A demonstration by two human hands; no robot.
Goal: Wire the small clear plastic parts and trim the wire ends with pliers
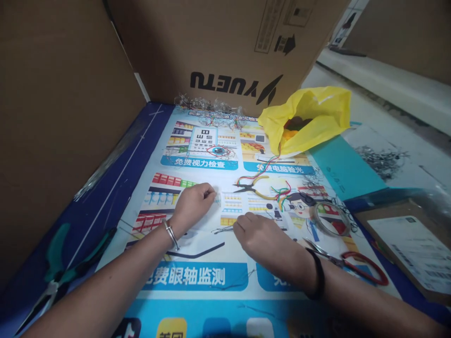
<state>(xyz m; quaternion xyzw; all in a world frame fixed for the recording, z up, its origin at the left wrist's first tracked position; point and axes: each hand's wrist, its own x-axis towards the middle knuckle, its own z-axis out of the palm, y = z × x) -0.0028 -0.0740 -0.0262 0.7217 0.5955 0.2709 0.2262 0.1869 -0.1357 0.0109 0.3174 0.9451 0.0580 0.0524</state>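
My left hand (194,203) is closed over the printed sheet, thumb and fingers pinched together. Something faint and thin shows at its fingertips, too small to name. My right hand (259,236) is closed lower down and to the right, its fingers curled under. Several thin dark wires (223,229) stick out to the left from its fingertips. Just beyond the hands lie small yellow-handled pliers (252,187), with red, green and yellow wires (282,195) beside them. Right of my right hand are a roll of clear tape (331,219) and red-handled scissors (352,264).
Green-handled pliers (59,272) lie at the left. Cardboard walls (211,42) stand at the back and left. A yellow bag (317,122) sits open at the back right. Tangled wire bundles (211,105) line the back edge; another wire pile (380,162) lies right, near a labelled carton (412,249).
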